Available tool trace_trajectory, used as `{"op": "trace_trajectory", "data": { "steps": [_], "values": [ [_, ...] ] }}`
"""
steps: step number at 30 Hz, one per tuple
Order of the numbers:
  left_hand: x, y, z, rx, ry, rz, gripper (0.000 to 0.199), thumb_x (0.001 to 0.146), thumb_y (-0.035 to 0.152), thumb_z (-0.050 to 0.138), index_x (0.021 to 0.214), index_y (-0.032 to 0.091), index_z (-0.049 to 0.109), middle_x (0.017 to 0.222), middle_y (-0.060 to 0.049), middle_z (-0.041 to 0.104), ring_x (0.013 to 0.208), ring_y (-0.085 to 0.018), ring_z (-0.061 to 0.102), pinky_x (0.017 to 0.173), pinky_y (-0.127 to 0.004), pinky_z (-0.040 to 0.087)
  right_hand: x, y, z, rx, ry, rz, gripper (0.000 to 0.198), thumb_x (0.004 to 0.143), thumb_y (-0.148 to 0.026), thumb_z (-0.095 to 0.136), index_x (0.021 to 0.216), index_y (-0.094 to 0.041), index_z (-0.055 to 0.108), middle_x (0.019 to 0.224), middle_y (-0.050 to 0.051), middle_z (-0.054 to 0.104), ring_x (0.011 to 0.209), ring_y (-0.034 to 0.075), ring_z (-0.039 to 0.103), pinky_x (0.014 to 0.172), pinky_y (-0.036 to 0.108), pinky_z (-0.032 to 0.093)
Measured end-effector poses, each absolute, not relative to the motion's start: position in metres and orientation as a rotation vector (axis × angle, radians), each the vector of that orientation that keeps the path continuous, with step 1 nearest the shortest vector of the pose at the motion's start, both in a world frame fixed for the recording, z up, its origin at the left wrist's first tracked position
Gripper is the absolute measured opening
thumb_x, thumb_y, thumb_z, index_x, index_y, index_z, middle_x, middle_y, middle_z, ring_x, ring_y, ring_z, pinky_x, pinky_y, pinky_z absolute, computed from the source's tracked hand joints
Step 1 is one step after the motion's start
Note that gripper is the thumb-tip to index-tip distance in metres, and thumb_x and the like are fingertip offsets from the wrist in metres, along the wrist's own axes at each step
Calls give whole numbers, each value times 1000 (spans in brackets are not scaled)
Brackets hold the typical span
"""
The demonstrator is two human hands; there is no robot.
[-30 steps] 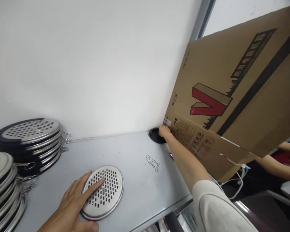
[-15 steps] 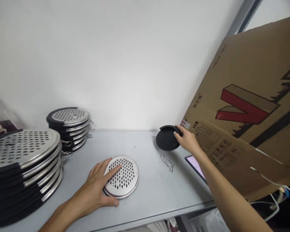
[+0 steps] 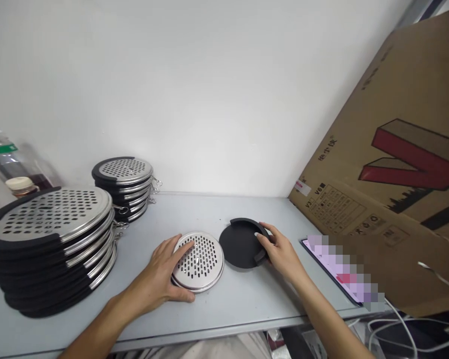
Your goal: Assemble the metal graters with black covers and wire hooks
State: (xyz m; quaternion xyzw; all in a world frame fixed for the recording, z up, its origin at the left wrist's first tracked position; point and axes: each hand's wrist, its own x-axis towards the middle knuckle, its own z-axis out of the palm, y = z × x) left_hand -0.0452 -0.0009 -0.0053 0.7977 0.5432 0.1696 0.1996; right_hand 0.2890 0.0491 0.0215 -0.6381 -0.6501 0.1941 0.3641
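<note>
A round perforated metal case (image 3: pixel 204 269) lies flat on the grey table. My left hand (image 3: pixel 160 271) grips its left side, with the index finger over the holes and the thumb at the near edge. Just right of the case, my right hand (image 3: pixel 280 249) holds a round black cover (image 3: pixel 239 244) with a raised, curved rim along part of its edge. The right thumb is inside the cover and the fingers are behind its rim. The cover is slightly tilted, close beside the case; whether they touch I cannot tell.
Left stand a large stack of perforated metal cases in black covers (image 3: pixel 78 209) with metal clips and a smaller stack (image 3: pixel 134 169) behind. Bottles (image 3: pixel 20 184) stand at far left. A phone (image 3: pixel 333 269) lies right, before a big cardboard box (image 3: pixel 344 209); white cables (image 3: pixel 400 324) hang near.
My right hand has brought the black cover left and nearer, turning its inside upward beside the metal case. The two loose metal clips are now out of sight. My left hand stays on the case.
</note>
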Motion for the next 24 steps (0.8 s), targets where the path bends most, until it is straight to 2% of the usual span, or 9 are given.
{"op": "trace_trajectory", "data": {
  "steps": [5,8,13,15,18,20,22,24],
  "values": [
    [-46,1,-6,2229,1519,498,103,58,62,79,147,34,35,157,-11,24,141,-43,21,111,-59,25,277,34,30,-1610,-1653,466,46,85,-36,48,130,-26,54,75,0,66,52,16,54,56,29,46],
    [-48,1,-5,2234,1526,516,101,58,57,81,146,35,37,157,-10,24,141,-43,22,112,-59,26,272,28,31,-1612,-1608,450,48,85,-39,51,131,-26,52,75,0,65,50,15,53,54,28,45],
    [-53,1,-3,2179,1544,516,99,62,57,79,147,34,34,157,-10,22,141,-42,21,112,-58,26,279,38,20,-1611,-1521,813,50,86,-47,48,127,-18,54,58,-3,58,34,13,45,38,26,37],
    [-53,1,-2,2167,1522,520,101,62,59,79,148,34,32,158,-11,21,142,-42,20,112,-59,26,281,38,16,-1597,-1528,800,49,86,-45,49,127,-18,55,61,-2,60,36,13,45,39,26,38],
    [-53,0,1,2145,1521,524,100,63,56,79,148,33,33,158,-11,20,142,-41,19,113,-58,24,278,29,18,-1546,-1578,578,49,85,-38,54,132,-24,52,78,1,66,50,13,52,51,27,44],
    [-53,0,3,2120,1534,512,98,64,54,80,147,33,33,158,-11,21,143,-39,18,113,-56,23,274,22,23,-1518,-1607,480,51,85,-36,56,135,-27,51,79,0,65,55,14,52,55,27,45],
    [-53,0,4,2112,1535,505,97,64,53,80,147,33,33,157,-11,22,143,-38,18,114,-55,22,268,19,27,-1516,-1601,509,51,85,-38,57,135,-28,51,75,-1,63,52,13,51,52,26,44],
    [-52,1,4,2124,1527,514,96,64,52,80,147,33,34,157,-10,23,143,-38,19,114,-55,23,261,19,28,-1532,-1560,673,51,85,-44,58,133,-27,51,73,-2,60,44,11,50,45,25,42]
  ]
}}
